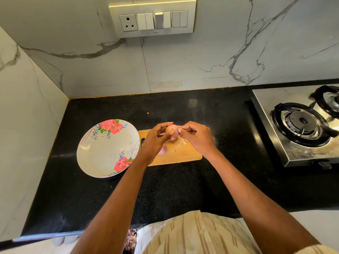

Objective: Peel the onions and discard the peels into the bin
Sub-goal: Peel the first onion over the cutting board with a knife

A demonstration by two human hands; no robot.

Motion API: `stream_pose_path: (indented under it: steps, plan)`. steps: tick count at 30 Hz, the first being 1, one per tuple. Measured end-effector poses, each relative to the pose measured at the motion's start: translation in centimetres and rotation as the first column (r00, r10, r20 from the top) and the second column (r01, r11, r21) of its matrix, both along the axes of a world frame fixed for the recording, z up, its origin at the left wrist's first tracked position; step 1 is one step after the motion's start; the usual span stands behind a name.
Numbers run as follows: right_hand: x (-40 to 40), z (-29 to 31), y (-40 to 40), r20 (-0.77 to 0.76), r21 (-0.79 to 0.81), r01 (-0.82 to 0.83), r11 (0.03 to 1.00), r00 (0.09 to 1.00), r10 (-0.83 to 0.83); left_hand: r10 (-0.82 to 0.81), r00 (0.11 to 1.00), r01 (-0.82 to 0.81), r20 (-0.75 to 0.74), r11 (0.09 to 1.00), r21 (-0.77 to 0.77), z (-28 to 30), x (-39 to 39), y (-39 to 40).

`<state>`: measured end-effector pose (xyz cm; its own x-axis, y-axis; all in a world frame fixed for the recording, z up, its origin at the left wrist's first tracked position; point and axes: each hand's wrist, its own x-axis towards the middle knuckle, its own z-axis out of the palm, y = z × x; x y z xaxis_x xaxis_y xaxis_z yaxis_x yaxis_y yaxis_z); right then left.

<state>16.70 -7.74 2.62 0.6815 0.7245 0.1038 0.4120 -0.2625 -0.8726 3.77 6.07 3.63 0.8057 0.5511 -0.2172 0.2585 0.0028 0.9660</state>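
My left hand (156,139) grips a small pinkish onion (171,129) above the wooden cutting board (180,154). My right hand (197,138) pinches a strip of peel at the onion's right side. Loose bits of peel (184,142) lie on the board under the hands, and a pink onion piece (162,150) shows just below my left wrist. At the bottom edge, past the counter's front, a heap of purple peels (130,240) sits low down, partly hidden by my left arm; I cannot tell what holds it.
A white plate with red roses (102,153) lies left of the board on the black counter (183,189). A steel gas stove (300,123) stands at the right. Marble walls close the back and left; a switch panel (153,20) is on the back wall.
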Motion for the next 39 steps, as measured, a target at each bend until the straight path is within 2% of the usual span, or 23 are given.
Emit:
stream_pose_path:
  steps: [5, 10, 14, 21, 26, 28, 31, 34, 37, 39]
  plan:
    - [0.2, -0.3, 0.1, -0.005, -0.017, 0.056, 0.998, 0.998, -0.056, -0.018, 1.000, 0.019, 0.017, 0.999, -0.028, 0.0, -0.2, -0.1]
    - [0.2, -0.2, 0.3, -0.135, 0.004, 0.010, 1.000, 0.991, -0.010, 0.019, 1.000, -0.019, 0.015, 0.999, -0.031, 0.0, 0.0, 0.0]
    - [-0.2, 0.0, 0.2, -0.137, 0.043, -0.005, 0.999, 0.991, 0.011, 0.038, 0.999, -0.038, 0.016, 0.999, -0.034, 0.0, 0.1, -0.1]
    - [-0.8, -0.6, 0.6, -0.202, 0.100, 0.114, 0.988, 0.975, -0.091, 0.085, 0.995, -0.082, 0.042, 0.995, -0.062, -0.3, 0.2, -0.6]
    - [-0.8, -0.7, 0.9, -0.065, 0.002, 0.148, 0.989, 0.987, -0.148, 0.083, 0.995, -0.079, 0.051, 0.994, -0.077, -0.5, 0.0, -0.9]
    - [-0.5, -1.1, 1.1, -0.083, -0.033, 0.189, 0.981, 0.978, -0.191, 0.082, 0.993, -0.073, 0.079, 0.991, -0.113, -0.2, 0.0, -1.1]
    - [0.2, -2.0, 0.9, -0.206, -0.110, 0.212, 0.971, 0.951, -0.231, 0.096, 0.990, -0.078, 0.099, 0.982, -0.169, 0.0, -0.1, -1.2]
    - [0.4, -2.1, 0.5, -0.249, -0.112, 0.127, 0.986, 0.957, -0.152, 0.126, 0.987, -0.105, 0.098, 0.974, -0.201, 0.1, -0.2, -0.9]
    - [0.0, -1.3, 0.5, -0.317, -0.015, 0.040, 0.999, 0.948, -0.043, 0.149, 0.986, -0.132, 0.078, 0.973, -0.191, 0.0, -0.2, -0.6]
    - [-0.3, -0.8, 0.6, -0.289, 0.034, 0.019, 0.999, 0.957, -0.008, 0.152, 0.985, -0.136, 0.077, 0.974, -0.182, -0.1, -0.1, -0.7]
